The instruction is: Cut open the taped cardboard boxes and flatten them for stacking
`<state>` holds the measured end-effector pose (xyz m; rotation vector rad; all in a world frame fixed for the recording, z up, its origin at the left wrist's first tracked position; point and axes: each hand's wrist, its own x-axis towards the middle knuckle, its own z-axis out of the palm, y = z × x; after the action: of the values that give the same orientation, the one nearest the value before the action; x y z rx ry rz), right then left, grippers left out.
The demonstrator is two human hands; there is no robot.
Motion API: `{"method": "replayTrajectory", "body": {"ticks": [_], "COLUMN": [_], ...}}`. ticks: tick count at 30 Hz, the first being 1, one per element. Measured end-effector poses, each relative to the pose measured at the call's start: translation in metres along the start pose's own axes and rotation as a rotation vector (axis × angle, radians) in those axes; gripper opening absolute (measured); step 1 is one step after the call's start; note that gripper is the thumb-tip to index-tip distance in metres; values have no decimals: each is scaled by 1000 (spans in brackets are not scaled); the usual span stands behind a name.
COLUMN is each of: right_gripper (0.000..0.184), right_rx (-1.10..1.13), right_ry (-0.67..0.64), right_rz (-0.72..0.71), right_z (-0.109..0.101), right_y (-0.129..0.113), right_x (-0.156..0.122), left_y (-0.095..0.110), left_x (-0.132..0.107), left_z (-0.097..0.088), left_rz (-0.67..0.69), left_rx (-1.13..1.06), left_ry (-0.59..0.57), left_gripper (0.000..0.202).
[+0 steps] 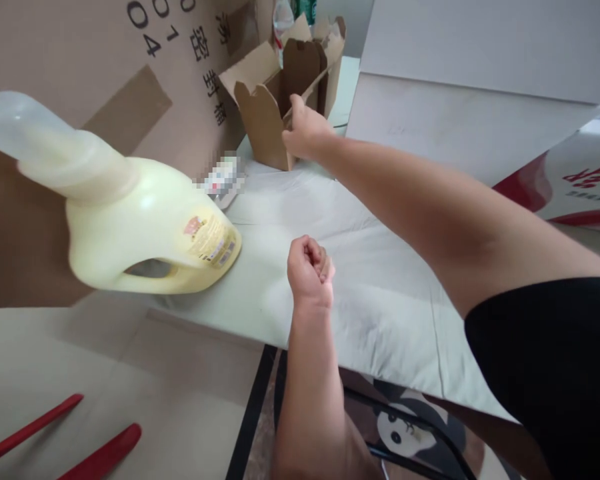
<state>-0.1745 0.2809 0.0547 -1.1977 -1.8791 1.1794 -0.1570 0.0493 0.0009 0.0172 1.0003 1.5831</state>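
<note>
At the far end of the cloth-covered table (pixel 385 267), an open brown cardboard box (pixel 265 127) stands with its flaps up. My right hand (pixel 307 130), on an outstretched arm, grips the near edge of this box between thumb and fingers. My left hand (pixel 307 267) is curled into a fist over the middle of the table, apart from the box, and nothing shows in it. To its left is a large pale-yellow jug (pixel 155 213) with a handle and a translucent cap, leaning to the left.
A big printed carton (pixel 190 87) rises at the left behind the jug. A small blurred packet (pixel 225 180) lies near the box. Bottles (pixel 283 23) stand behind it. White panels (pixel 470 100) and a red-and-white package (pixel 575 173) are at right; red handles (pixel 105 453) lie lower left.
</note>
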Motion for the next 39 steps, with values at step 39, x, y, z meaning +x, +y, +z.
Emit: {"method": "replayTrajectory", "body": {"ticks": [39], "right_gripper": [36], "right_rx": [112], "right_ry": [515], "right_rz": [-427], "right_z": [-185], "right_y": [169], "right_x": [-433], "left_y": [-130], "left_x": [-17], "left_z": [64], "left_rz": [774], "left_rx": [538], "left_ry": [-288], "left_gripper": [48]}}
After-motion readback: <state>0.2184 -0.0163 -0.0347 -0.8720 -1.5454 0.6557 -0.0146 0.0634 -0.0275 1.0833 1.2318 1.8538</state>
